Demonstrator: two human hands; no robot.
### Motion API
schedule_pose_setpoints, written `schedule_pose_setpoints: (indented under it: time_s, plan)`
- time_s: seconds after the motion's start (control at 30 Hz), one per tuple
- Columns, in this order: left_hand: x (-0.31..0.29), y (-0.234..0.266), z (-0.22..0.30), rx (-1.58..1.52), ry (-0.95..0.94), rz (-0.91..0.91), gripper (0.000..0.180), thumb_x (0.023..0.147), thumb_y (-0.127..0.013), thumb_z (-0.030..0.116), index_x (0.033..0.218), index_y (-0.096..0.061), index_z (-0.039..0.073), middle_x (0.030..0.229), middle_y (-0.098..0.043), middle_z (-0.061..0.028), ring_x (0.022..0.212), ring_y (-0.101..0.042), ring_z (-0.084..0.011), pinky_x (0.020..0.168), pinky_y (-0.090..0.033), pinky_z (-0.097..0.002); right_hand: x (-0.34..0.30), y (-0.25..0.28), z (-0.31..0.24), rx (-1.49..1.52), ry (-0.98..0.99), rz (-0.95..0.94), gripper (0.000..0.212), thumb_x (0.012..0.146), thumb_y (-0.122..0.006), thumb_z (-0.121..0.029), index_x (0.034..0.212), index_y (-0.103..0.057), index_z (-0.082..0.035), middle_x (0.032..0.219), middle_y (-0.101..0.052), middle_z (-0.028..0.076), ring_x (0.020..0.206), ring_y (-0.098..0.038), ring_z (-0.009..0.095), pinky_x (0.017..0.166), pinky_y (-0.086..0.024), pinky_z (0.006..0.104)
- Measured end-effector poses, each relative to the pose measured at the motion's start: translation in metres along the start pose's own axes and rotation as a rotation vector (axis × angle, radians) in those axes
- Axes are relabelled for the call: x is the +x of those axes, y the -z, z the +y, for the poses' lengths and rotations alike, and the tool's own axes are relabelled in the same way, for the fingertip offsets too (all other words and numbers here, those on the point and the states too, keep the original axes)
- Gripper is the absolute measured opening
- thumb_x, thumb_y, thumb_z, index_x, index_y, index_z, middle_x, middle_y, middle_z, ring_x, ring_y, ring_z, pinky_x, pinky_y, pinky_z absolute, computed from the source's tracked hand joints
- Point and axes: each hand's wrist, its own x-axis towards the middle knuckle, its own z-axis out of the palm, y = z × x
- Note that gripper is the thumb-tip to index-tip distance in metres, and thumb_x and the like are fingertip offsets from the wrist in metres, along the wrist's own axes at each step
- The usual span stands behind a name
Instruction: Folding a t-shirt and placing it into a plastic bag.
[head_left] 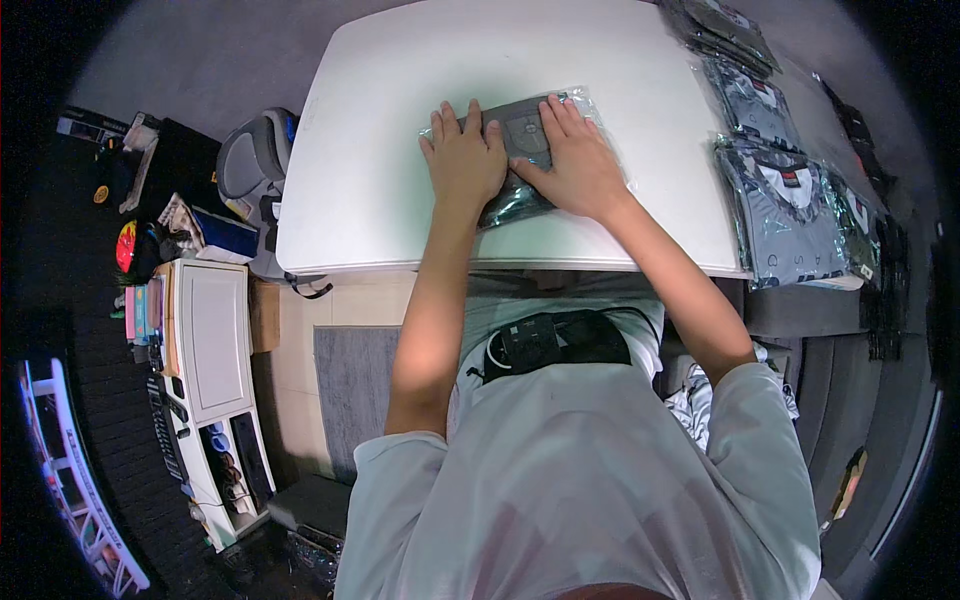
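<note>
A dark grey folded garment in a clear plastic bag (524, 130) lies on the white table (380, 80), near the edge closest to me. Flat on its left part rests my left hand (467, 160), fingers spread and pointing away from me. My right hand (578, 165) presses on its right part, fingers stretched out and the thumb reaching toward the left hand. Between the hands a patch of dark fabric shows under the shiny film. The bag's clear margin sticks out beyond the fingers at the far right corner. Neither hand grips anything.
Along the table's right side lie bagged grey shirts (790, 210) and a further dark stack of bags (720, 35). A grey chair (255, 155) stands left of the table. Nearer on the left is a white cabinet (218, 340); a grey sofa (850, 390) is at right.
</note>
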Motion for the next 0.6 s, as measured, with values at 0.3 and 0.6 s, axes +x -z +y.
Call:
schedule_pose_setpoints:
  time_s: [0.3,0.6]
  plan:
    - [0.001,0.0,-0.001,0.033,0.0,-0.006,0.058,0.102,-0.04,0.042,0.148,-0.05,0.007,0.158,-0.032,-0.0287,0.149,-0.026,-0.0426,0.12,-0.018,-0.0597,0.002,-0.002,0.0,-0.03,0.008,0.003,0.096,0.09,-0.057,-0.062,0.151,-0.033,0.008,0.159,-0.031,0.026,0.151,-0.025,0.037,0.124,-0.021,0.0453]
    - [0.0,0.01,-0.002,0.107,-0.054,0.007,0.058,0.102,-0.044,0.041,0.147,-0.049,0.006,0.155,-0.036,-0.0302,0.147,-0.028,-0.0472,0.118,-0.02,-0.0637,0.021,0.036,-0.008,-0.021,-0.01,-0.216,0.099,0.087,-0.061,-0.064,0.151,-0.035,0.007,0.16,-0.03,0.026,0.152,-0.023,0.038,0.123,-0.023,0.0479]
